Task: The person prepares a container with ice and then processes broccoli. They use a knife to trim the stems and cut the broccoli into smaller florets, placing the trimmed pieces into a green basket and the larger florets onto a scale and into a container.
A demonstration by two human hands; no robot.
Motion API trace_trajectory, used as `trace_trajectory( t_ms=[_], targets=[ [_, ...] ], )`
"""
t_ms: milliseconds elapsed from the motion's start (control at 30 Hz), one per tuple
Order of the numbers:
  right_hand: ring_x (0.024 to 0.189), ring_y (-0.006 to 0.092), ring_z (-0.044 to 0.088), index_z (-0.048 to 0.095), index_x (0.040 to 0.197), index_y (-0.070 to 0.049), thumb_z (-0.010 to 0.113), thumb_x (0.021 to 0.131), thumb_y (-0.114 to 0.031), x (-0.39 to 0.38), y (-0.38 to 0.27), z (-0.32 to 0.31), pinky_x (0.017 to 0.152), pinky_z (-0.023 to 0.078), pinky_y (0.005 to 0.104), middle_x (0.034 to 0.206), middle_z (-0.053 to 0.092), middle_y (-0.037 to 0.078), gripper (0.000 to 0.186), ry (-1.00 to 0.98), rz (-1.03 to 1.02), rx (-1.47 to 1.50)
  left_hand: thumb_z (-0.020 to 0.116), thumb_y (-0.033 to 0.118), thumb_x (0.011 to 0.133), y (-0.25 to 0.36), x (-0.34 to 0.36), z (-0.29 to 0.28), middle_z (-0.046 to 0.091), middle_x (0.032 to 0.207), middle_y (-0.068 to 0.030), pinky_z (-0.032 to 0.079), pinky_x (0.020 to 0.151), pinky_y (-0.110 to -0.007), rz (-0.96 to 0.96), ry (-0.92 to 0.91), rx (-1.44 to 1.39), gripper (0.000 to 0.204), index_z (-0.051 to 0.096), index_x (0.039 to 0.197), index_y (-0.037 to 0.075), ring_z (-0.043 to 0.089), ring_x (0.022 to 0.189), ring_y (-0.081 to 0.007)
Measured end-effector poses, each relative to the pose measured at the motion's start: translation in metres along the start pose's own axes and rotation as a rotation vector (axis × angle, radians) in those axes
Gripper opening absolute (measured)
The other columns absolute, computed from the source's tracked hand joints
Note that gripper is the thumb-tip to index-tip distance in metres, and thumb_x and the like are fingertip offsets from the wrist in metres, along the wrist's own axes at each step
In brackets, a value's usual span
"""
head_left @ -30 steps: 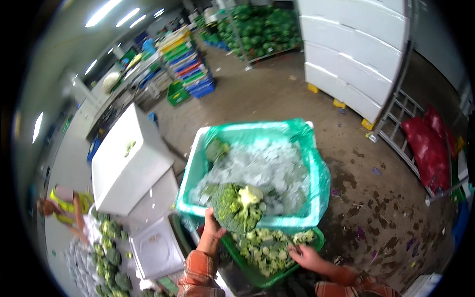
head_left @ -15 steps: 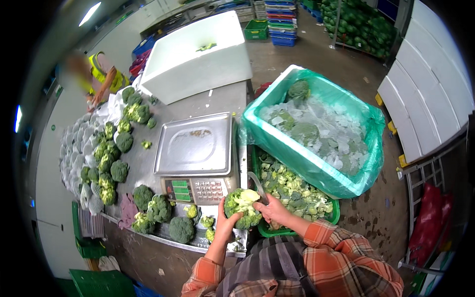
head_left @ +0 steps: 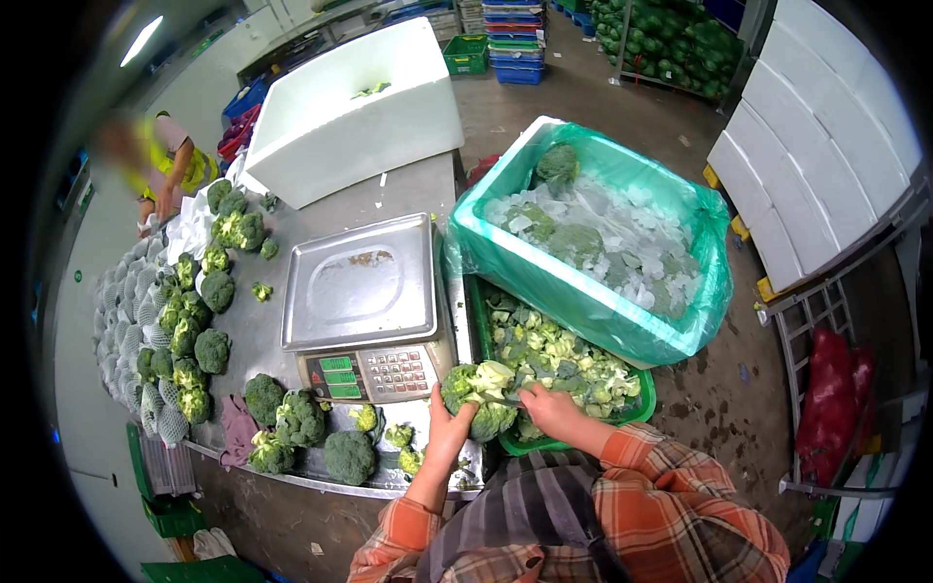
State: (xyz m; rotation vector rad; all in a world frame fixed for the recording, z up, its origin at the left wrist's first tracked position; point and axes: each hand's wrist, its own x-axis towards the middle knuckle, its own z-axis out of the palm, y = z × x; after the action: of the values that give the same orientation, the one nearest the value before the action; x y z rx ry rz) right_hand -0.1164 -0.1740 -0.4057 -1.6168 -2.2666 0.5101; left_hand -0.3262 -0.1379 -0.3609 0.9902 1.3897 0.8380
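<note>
My left hand (head_left: 448, 424) grips a large broccoli head (head_left: 478, 396) from below, holding it over the near right corner of the metal table (head_left: 389, 199). My right hand (head_left: 550, 409) rests on the same head at its stalk side; whether it holds a tool I cannot tell. Just beyond lies a green crate (head_left: 637, 408) full of broccoli trimmings. A digital scale (head_left: 364, 296) with a bare steel pan stands left of the hands.
A green-lined box (head_left: 680, 335) of ice and broccoli sits behind the crate. Several broccoli heads (head_left: 209, 291) cover the table's left side, some in foam netting. A white foam box (head_left: 355, 112) stands at the far end. Another person (head_left: 165, 165) works at far left.
The view swung from the ice box to the table. The broccoli came out of the ice box and is now held low in both hands near the scale, above the crate's edge.
</note>
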Motion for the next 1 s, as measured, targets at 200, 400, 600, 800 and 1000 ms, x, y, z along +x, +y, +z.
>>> trace_trajectory(
  t_ms=[200,400,600,800,1000],
  targets=[
    [0.064,0.0371,0.06,0.06,0.094,-0.006,0.054,0.08,-0.006,-0.008,0.062,0.06,0.059,0.049,0.0453,0.074,0.06,0.021,0.015,-0.206,0.566,0.159,0.07,0.015,0.068,-0.002,-0.001,0.005,0.046,0.123,-0.0255,0.041,0.092,-0.033,0.042,-0.025,0.183,0.085,0.024,0.135,-0.009,0.05,0.11,-0.0279],
    [0.068,0.0343,0.06,0.059,0.098,-0.009,0.052,0.081,-0.01,-0.069,0.076,0.034,0.059,0.049,0.0447,0.08,0.062,0.015,0.019,-0.143,0.292,0.139,0.075,0.012,0.066,-0.003,-0.005,-0.035,0.056,0.114,-0.0167,0.044,0.088,-0.029,-0.005,-0.038,0.065,0.075,0.039,0.127,-0.008,0.056,0.1,-0.0193],
    [0.067,0.0332,0.059,0.057,0.095,-0.009,0.052,0.08,-0.01,-0.009,-0.018,-0.051,0.057,0.049,0.0441,0.08,0.058,0.012,0.016,-0.179,-0.128,0.207,0.072,0.012,0.064,0.051,-0.015,-0.068,0.062,0.105,-0.0163,0.048,0.081,-0.027,-0.015,-0.056,0.206,0.069,0.047,0.124,-0.01,0.06,0.092,-0.0169],
    [0.067,0.0345,0.06,0.056,0.094,-0.008,0.054,0.079,-0.01,0.065,-0.071,-0.045,0.057,0.049,0.0437,0.082,0.057,0.012,0.015,-0.247,-0.315,0.149,0.07,0.015,0.06,0.115,-0.037,-0.119,0.063,0.104,-0.0193,0.047,0.082,-0.028,0.094,0.122,0.396,0.071,0.048,0.123,-0.01,0.062,0.091,-0.0196],
    [0.068,0.0352,0.06,0.056,0.093,-0.006,0.051,0.08,-0.009,0.086,-0.115,-0.018,0.061,0.049,0.0453,0.08,0.058,0.015,0.015,-0.395,-0.414,0.093,0.07,0.019,0.058,0.062,-0.042,-0.17,0.064,0.1,-0.0232,0.048,0.082,-0.029,0.054,0.21,0.612,0.072,0.05,0.12,-0.01,0.063,0.09,-0.0213]
  ],
)
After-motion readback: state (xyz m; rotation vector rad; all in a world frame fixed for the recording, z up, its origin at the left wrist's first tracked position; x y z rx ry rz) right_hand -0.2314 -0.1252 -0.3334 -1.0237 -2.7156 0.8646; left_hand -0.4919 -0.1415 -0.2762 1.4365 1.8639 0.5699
